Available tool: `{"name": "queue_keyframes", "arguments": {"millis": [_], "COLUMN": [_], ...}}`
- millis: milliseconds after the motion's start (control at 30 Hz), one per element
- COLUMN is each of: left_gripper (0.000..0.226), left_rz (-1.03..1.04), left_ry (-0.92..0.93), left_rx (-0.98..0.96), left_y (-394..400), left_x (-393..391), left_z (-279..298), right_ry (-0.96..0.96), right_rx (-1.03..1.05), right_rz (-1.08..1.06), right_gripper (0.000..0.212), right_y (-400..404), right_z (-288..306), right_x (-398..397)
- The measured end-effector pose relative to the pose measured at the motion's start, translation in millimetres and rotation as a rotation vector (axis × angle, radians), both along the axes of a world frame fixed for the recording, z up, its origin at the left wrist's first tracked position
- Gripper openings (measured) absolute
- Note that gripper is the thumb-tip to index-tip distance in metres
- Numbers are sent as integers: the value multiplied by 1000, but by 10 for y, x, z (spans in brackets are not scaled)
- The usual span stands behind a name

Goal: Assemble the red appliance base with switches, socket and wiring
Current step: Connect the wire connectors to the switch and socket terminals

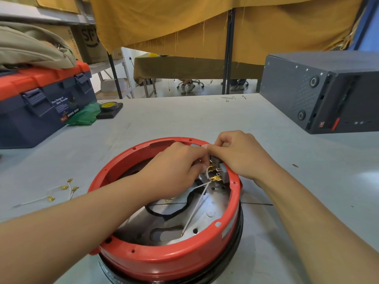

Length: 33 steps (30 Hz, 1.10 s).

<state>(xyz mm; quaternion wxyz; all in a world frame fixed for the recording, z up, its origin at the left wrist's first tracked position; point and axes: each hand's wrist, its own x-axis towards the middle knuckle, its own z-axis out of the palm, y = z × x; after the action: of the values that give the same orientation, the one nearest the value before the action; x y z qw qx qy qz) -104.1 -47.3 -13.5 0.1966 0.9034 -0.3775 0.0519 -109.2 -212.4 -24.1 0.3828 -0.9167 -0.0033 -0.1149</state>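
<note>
The round red appliance base (164, 261) sits on the grey table close to me, open side up, with a silver metal floor and a black cord inside. At its far right inner wall is a grey switch block (222, 173) with brass terminals. White wires (196, 203) with brass connectors run from it down into the base. My left hand (174, 169) reaches inside and pinches a wire connector at the terminals. My right hand (240, 154) rests over the rim, fingers closed on the switch block's top.
Spare white wires with brass connectors (61, 191) lie on the table to the left. A blue and red toolbox (41, 103), green bag (86, 115) and yellow tape roll (109, 106) stand at the back left. A dark metal case (320, 89) is at the back right.
</note>
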Motion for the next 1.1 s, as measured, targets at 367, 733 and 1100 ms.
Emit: {"name": "queue_keyframes", "arguments": {"millis": [367, 733, 1100], "left_gripper": [11, 15, 18], "left_rz": [28, 28, 34], "left_ry": [8, 18, 263], "left_rx": [-21, -58, -1], "left_y": [-2, 14, 94], "left_x": [-4, -25, -7], "left_z": [2, 35, 176], "right_ry": [34, 156, 34], "right_rx": [-29, 41, 182], "right_rz": [6, 86, 143], "right_gripper": [35, 28, 18], "right_y": [-7, -70, -101], "right_z": [13, 95, 43], "right_x": [5, -18, -13]}}
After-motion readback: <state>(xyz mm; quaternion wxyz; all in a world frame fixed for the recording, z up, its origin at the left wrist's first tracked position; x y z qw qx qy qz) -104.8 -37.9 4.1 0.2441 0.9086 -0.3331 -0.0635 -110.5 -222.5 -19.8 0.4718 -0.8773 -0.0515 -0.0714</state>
